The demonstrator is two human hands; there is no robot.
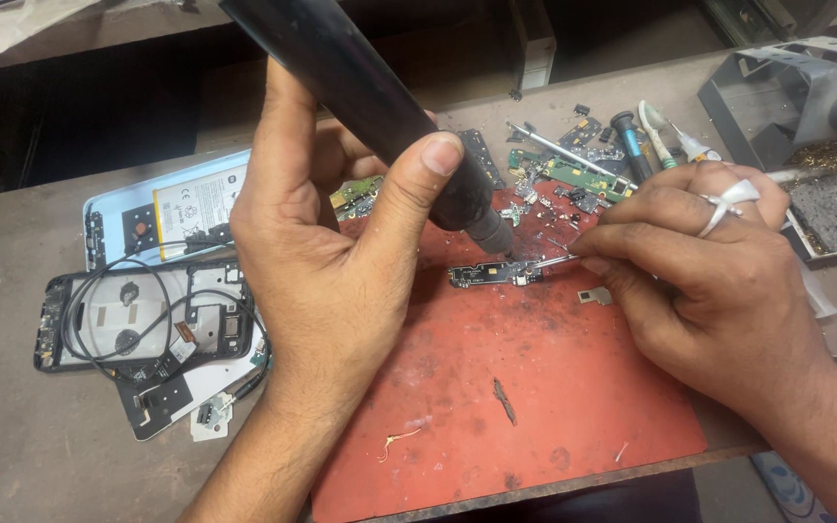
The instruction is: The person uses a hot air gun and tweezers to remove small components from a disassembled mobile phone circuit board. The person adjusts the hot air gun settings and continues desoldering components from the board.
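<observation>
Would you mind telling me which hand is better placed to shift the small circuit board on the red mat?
Right: the right hand already has its tweezers at the small circuit board; the left hand grips the black hot-air nozzle.

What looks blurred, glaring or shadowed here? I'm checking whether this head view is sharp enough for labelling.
Head view: even light, no strong glare; the small circuit board and red mat are fairly sharp; the black tool in the left hand looms large and soft near the lens; the right hand shades the mat beside it; the top background is dark.
</observation>
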